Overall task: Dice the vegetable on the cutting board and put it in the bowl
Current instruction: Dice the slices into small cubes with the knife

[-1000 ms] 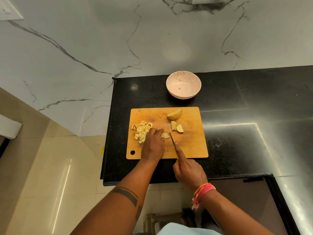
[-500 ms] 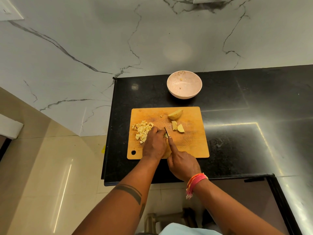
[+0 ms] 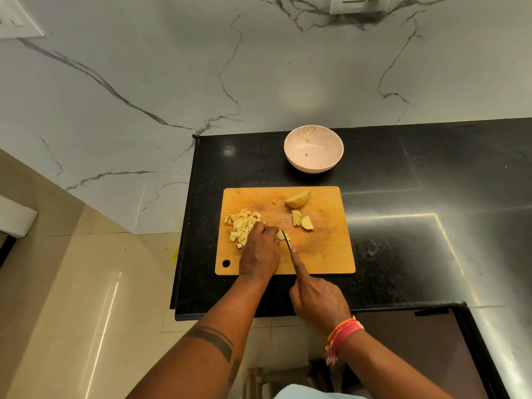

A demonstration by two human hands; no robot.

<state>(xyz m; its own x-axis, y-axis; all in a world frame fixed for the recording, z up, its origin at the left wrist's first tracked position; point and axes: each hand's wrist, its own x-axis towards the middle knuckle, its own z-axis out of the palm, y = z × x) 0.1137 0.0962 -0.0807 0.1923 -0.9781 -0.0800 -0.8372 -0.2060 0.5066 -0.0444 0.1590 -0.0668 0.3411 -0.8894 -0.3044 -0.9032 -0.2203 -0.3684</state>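
Observation:
A wooden cutting board (image 3: 325, 254) lies on the black counter. My left hand (image 3: 260, 253) holds a small potato piece (image 3: 279, 234) down on the board with curled fingertips. My right hand (image 3: 316, 300) grips a knife (image 3: 286, 240), index finger stretched along its spine, and the blade sits against that piece. A heap of diced potato (image 3: 241, 224) lies just left of my left hand. Two slices (image 3: 301, 220) and a larger wedge (image 3: 298, 199) rest at the board's far right part. The pale pink bowl (image 3: 313, 164) stands behind the board and holds only a few scraps.
The black counter (image 3: 403, 226) stretches right of the board and ends at a left edge (image 3: 184, 226) above the tiled floor. A marble wall rises behind, with a socket plate (image 3: 357, 2) at the top. A tiny crumb (image 3: 274, 201) lies near the wedge.
My right hand has drawn back toward me after pushing forward half a second ago, sliding the knife through the piece under my left hand. My left hand stayed in place.

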